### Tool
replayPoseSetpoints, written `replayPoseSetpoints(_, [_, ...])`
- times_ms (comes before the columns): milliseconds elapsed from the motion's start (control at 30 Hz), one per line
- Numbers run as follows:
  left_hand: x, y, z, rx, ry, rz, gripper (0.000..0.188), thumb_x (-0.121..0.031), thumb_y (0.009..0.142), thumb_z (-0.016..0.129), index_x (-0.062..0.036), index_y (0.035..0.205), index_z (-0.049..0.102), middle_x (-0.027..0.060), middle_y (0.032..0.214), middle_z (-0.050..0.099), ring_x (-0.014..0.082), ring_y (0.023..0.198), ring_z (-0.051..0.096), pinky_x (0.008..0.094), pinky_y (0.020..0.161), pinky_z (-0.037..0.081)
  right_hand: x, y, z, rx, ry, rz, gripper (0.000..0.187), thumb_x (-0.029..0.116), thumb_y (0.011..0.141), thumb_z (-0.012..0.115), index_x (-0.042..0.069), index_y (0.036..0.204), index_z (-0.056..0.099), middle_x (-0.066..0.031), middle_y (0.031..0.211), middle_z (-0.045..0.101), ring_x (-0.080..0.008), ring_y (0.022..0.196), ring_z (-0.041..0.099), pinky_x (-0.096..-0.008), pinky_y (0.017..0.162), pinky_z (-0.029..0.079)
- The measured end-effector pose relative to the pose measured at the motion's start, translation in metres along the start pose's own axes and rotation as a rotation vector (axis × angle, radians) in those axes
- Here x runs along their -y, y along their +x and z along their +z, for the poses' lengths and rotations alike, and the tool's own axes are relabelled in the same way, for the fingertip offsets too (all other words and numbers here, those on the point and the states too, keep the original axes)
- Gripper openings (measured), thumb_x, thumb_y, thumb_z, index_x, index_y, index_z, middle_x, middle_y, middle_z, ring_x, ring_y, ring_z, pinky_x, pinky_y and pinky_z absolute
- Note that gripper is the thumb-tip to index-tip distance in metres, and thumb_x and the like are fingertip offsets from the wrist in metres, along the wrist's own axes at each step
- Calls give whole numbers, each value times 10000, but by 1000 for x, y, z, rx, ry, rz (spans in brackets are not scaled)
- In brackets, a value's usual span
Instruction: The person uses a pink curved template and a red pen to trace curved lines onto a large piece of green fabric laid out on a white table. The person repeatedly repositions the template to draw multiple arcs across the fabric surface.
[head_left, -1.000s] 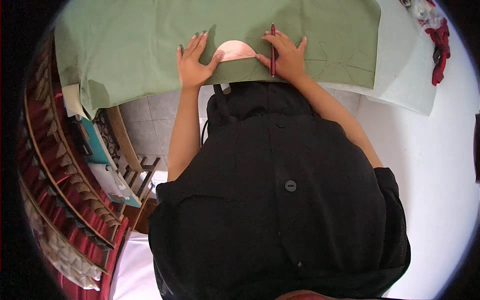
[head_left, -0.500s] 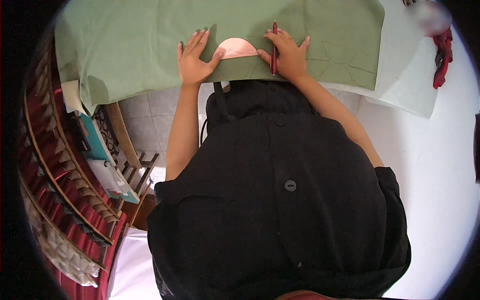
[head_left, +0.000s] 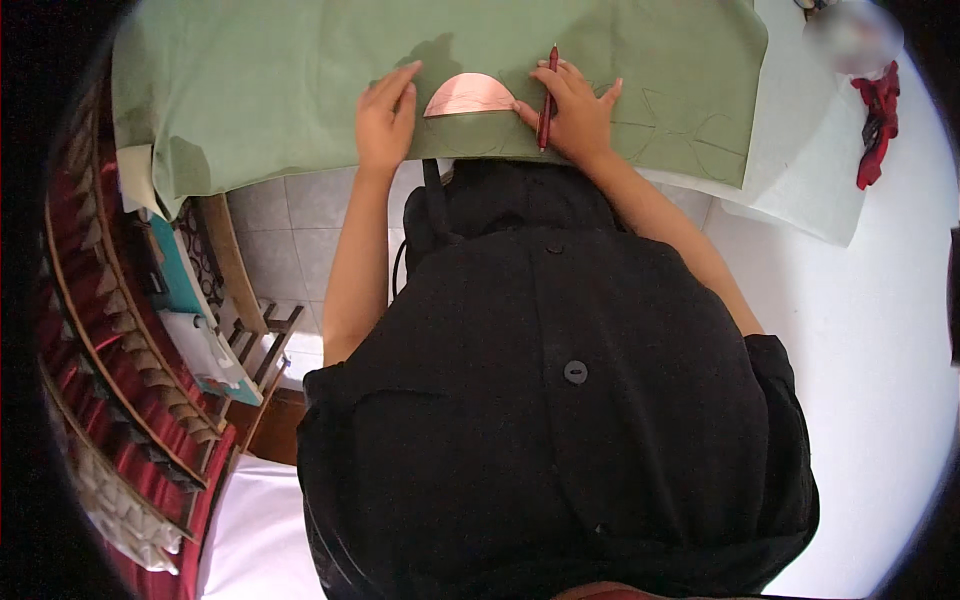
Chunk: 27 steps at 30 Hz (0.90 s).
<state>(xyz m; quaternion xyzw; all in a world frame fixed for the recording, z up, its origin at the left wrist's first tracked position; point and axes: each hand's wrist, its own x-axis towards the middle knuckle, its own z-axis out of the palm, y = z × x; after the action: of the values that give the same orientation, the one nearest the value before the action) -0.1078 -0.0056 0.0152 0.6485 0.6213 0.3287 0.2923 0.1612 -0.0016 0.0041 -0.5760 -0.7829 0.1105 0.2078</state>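
A pale pink half-round piece (head_left: 470,95), its straight edge toward me, lies on green fabric (head_left: 250,90) spread over the table. My left hand (head_left: 383,118) is at the left of the pink piece, apart from it, with fingers stretched and nothing held. A dark red pen (head_left: 548,98) rests between the thumb and fingers of my right hand (head_left: 578,112), its tip pointing away from me. The right thumb reaches the right corner of the pink piece. Thin drawn curves (head_left: 690,130) mark the fabric to the right of that hand.
White paper or cloth (head_left: 800,150) extends beyond the fabric's right edge. A red and black cloth strip (head_left: 878,125) lies at the far right, beside a blurred object (head_left: 855,38). Dark red pleated cloth (head_left: 130,370) and a wooden rack (head_left: 265,350) stand at lower left.
My left hand has come off the pink piece and shifted slightly left, its thumb drawn in toward the fingers. My right hand keeps nearly the same place with the pen.
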Motion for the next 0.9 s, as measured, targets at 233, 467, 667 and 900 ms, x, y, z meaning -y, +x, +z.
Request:
replayPoseSetpoints(233, [1, -22, 9, -48, 288, 157, 247, -233, 840, 670, -197, 1081, 708, 11, 1205, 631, 238, 1185, 546, 559, 1048, 272, 1, 1, -2, 0, -16, -23, 463, 526, 794, 660, 211, 1125, 586, 34, 1217, 597, -188, 1235, 496, -811, 934, 140])
replayPoseSetpoints(467, [9, -25, 12, -51, 292, 151, 251, -248, 860, 664, -207, 1103, 710, 19, 1224, 627, 233, 1219, 530, 545, 1060, 258, 3, 1, -3, -1, -18, -30, 451, 522, 807, 648, 209, 1126, 590, 38, 1217, 596, -184, 1235, 494, -809, 937, 131])
replayPoseSetpoints(667, [10, -25, 14, -69, 303, 159, 240, -269, 868, 657, -208, 1093, 714, 17, 1216, 631, 231, 1214, 532, 548, 1060, 258, 3, 0, -1, 0, -28, -31, 430, 514, 818, 642, 214, 1124, 593, 36, 1220, 595, -184, 1234, 497, -810, 937, 119])
replayPoseSetpoints(900, [2, -25, 15, -107, 322, 165, 231, -203, 849, 648, -213, 1073, 702, -5, 1174, 636, 221, 1176, 551, 556, 1047, 277, 4, 1, -3, 9, -37, -22, 423, 515, 827, 633, 224, 1132, 592, 41, 1221, 594, -185, 1241, 493, -811, 935, 118])
